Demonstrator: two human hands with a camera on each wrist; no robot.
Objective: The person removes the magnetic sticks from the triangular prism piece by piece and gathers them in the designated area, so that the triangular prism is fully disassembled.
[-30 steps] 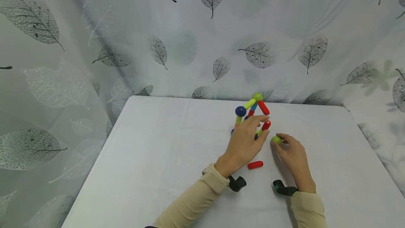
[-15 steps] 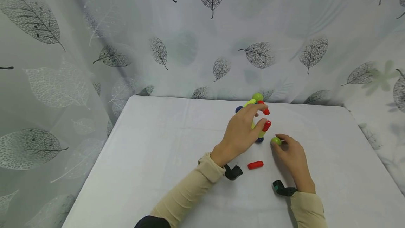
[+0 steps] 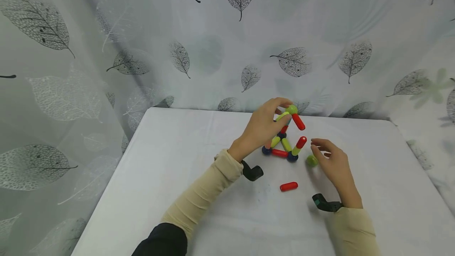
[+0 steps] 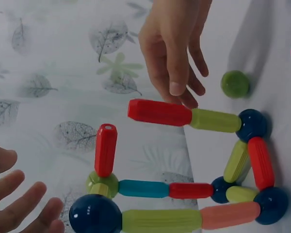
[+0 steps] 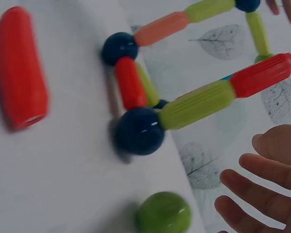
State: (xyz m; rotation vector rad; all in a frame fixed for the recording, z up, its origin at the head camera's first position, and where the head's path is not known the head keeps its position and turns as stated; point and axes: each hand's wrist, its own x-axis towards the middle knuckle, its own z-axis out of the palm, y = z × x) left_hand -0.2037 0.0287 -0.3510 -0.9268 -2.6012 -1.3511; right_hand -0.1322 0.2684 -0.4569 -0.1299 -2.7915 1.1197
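Nearest, beyond the beige sleeves (image 3: 202,187), a loose red rod (image 3: 289,186) lies on the white worktop (image 3: 170,169); its long axis goes nearly left to right, the right end slightly farther away. In the left wrist view it is cut off by the border.

Next comes a loose green ball (image 3: 312,160), and just beside it the right hand (image 3: 332,163), its fingers apart and holding nothing.

To the left stands the frame of rods and balls (image 3: 279,153), on a triangular base with dark blue balls at the corners. Its front-right post (image 3: 298,146), yellow-green below and red above, points upward with a free end. From the top green ball (image 3: 291,109) another red rod (image 3: 298,122) slants down to the right in the head view.

The left hand (image 3: 264,123) is at the frame's upper part, covering the upper blue ball (image 4: 95,213) from the head camera; the left wrist view shows its fingers spread, clear of the pieces, but partly cut off.

Behind hangs the leaf-printed curtain (image 3: 209,66).
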